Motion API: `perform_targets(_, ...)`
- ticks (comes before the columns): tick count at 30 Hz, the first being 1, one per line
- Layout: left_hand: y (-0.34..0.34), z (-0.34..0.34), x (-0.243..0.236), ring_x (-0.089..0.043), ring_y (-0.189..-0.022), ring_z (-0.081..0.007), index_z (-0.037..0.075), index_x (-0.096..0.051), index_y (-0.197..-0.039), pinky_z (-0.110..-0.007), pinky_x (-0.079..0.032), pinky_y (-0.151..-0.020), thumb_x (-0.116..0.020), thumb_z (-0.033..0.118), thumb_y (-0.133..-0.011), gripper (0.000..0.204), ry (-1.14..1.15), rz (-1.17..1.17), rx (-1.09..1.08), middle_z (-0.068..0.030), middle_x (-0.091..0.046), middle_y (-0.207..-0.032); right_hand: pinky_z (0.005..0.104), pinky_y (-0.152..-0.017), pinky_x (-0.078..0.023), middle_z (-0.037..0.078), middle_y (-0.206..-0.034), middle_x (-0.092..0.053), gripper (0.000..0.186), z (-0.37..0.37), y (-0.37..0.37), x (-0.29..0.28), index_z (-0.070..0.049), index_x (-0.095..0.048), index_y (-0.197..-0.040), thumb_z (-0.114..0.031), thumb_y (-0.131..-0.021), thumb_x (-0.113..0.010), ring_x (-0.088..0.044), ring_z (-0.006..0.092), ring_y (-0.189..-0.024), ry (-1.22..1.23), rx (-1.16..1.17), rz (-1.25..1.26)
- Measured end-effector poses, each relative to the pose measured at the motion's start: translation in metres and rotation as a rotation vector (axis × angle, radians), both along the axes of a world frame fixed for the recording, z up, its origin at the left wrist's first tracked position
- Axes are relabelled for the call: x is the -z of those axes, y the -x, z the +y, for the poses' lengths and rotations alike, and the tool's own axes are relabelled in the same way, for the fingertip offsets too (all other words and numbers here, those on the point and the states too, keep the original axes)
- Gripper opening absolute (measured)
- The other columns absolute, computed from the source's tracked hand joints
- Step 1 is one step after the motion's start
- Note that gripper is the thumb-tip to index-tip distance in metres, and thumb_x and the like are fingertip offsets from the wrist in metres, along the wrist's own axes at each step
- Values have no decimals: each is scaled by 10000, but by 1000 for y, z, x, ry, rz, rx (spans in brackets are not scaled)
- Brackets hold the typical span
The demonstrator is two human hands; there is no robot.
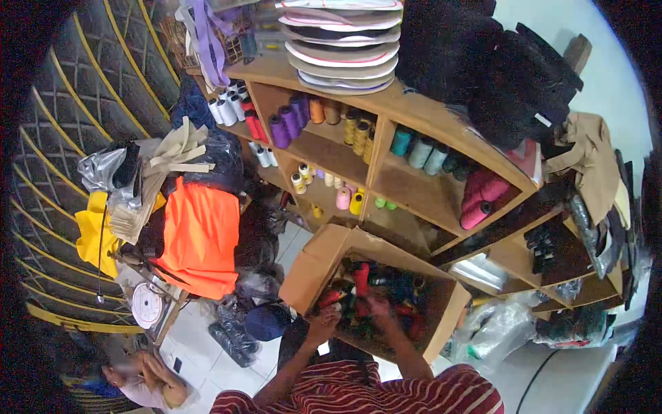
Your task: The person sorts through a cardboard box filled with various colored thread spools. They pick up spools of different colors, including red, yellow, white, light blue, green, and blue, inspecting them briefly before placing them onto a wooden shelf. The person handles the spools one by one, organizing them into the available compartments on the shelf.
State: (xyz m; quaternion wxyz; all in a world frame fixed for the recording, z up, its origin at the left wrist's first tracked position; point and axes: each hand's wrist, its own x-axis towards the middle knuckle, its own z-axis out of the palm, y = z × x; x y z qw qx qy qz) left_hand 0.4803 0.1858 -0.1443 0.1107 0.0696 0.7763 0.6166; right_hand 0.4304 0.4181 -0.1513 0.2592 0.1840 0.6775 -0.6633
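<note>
Both my hands are over an open cardboard box [307, 279] packed with dark and coloured thread spools. My left hand [324, 324] is at the box's near left edge, its fingers drawn together. Just beyond its fingertips lies a red spool [331, 298]; whether the fingers grip it is hard to make out. My right hand [380, 308] reaches down inside the box, blurred and in shadow, so its fingers do not show clearly. Another red spool [362, 277] stands upright just beyond it. More red thread [412, 323] shows to the right of that hand.
Behind the box, a wooden shelf [383, 148] holds purple thread cones [289, 124], teal cones and pink cones [483, 200]. Round rolls [341, 48] are stacked on top. Orange fabric [200, 234] lies at the left. Clear plastic bags [489, 331] sit right of the box. A seated person [152, 376] is at lower left.
</note>
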Motion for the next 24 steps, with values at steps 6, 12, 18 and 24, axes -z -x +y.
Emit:
perform_targets(6,33,34,-166,-557,-1060,-234,-3,-482,-1270,-376,-425,-939,-548,346,-960,472,-174,-184,-11,-108,-604,-1142,363,-914,-488,97,-1213,-589,386,-26,-54,-151,-61,-513,-1271,-194,-922,-611,-559,189,-1109,496,130,65)
perform_targets(12,52,24,-281,-605,-827,-248,-3,-412,-1312,-391,-491,-801,-540,228,-903,487,-760,-381,12,-118,-599,-925,381,-923,-489,100,-1242,-590,346,-11,-42,-190,-29,-522,-1250,-160,-937,-587,-564,205,-1114,292,-1,-22)
perform_targets(18,47,5,-299,-493,-590,-189,-7,-407,-1294,-333,-408,-532,-590,400,-830,643,-1027,-485,45,-91,-518,-773,348,-887,-494,122,-1230,-590,377,13,-17,-1,-24,-518,-1261,-229,-948,-566,-578,198,-1056,-81,64,268)
perform_targets(24,41,-8,-280,-474,-560,-181,-2,-423,-1250,-315,-383,-501,-518,476,-858,625,-1000,-515,-37,-96,-523,-744,345,-893,-485,115,-1218,-595,402,11,55,47,-35,-523,-1266,-254,-934,-583,-579,197,-1060,-686,-171,91)
